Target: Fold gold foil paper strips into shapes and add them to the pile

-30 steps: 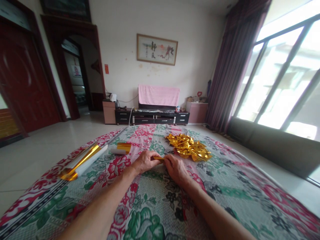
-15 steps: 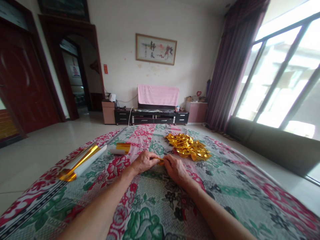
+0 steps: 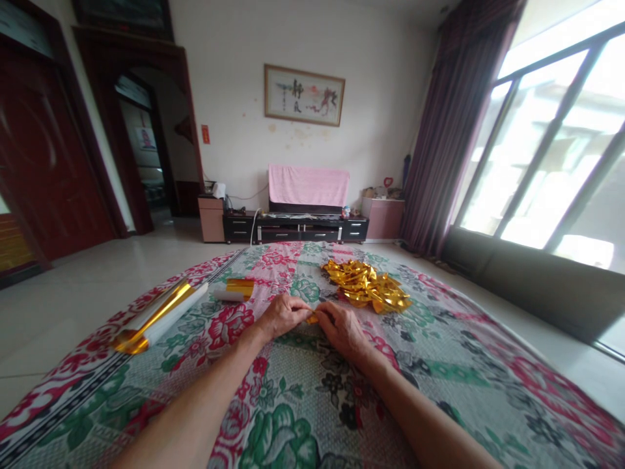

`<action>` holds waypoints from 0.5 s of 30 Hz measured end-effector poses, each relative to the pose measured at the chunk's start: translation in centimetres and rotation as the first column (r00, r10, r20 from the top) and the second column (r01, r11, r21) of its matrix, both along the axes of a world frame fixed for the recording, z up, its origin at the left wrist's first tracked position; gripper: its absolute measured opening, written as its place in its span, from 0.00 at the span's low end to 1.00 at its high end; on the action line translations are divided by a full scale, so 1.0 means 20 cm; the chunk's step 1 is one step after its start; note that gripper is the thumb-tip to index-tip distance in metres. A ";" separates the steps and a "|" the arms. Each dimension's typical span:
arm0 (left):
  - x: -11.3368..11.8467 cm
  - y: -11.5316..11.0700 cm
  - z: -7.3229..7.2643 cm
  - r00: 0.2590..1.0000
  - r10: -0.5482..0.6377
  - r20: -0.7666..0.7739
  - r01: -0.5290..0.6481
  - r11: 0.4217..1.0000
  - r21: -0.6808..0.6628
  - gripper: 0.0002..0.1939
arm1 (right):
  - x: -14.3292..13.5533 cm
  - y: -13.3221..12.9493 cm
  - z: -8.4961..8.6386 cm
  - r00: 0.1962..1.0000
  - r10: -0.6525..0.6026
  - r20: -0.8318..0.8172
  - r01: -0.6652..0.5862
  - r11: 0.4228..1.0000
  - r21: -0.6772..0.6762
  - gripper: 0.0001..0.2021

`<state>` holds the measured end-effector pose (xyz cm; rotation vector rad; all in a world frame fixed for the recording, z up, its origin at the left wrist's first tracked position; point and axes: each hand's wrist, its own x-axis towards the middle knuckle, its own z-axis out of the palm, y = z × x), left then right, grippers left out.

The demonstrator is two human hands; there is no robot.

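Between my fingertips is a small piece of gold foil paper (image 3: 312,318), mostly hidden by the fingers. My left hand (image 3: 286,314) is closed in a pinch on its left side. My right hand (image 3: 340,327) pinches it from the right, and the two hands nearly touch. Just beyond my right hand lies a heap of folded gold foil pieces (image 3: 366,286). To the left, a short stack of gold and white foil paper (image 3: 235,290) rests on the flowered cloth (image 3: 195,384). Farther left is a larger, partly curled sheaf of foil sheets (image 3: 163,316).
The cloth covers a rounded table whose far edge faces a low black TV cabinet (image 3: 297,233). A pink cloth (image 3: 309,185) drapes over the television. Purple curtains (image 3: 434,137) and a large window stand at right, dark red doors (image 3: 46,150) at left.
The foil between my fingertips has shifted slightly, and less of its strip shows between the hands. Both hands stay almost in place, and the heap and stacks look the same.
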<state>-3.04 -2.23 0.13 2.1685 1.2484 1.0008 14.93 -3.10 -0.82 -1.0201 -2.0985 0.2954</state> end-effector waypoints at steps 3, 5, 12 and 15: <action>0.00 0.00 0.00 1.000 0.000 -0.017 0.000 0.999 -0.035 0.12 | 0.00 0.01 -0.01 1.000 -0.018 0.001 0.018 1.000 -0.007 0.11; 0.00 0.00 0.00 0.999 -0.007 -0.032 0.005 0.998 -0.067 0.13 | 0.00 0.02 -0.01 0.999 -0.034 0.000 0.034 0.999 -0.012 0.11; 0.02 -0.02 0.03 1.000 -0.006 -0.016 0.004 0.992 -0.129 0.14 | 0.00 0.03 0.00 0.999 -0.014 -0.051 0.010 0.997 -0.070 0.11; 0.02 -0.03 0.06 0.999 -0.007 0.031 0.014 0.977 -0.212 0.13 | -0.01 0.03 0.01 0.998 0.004 -0.067 -0.014 0.988 -0.155 0.12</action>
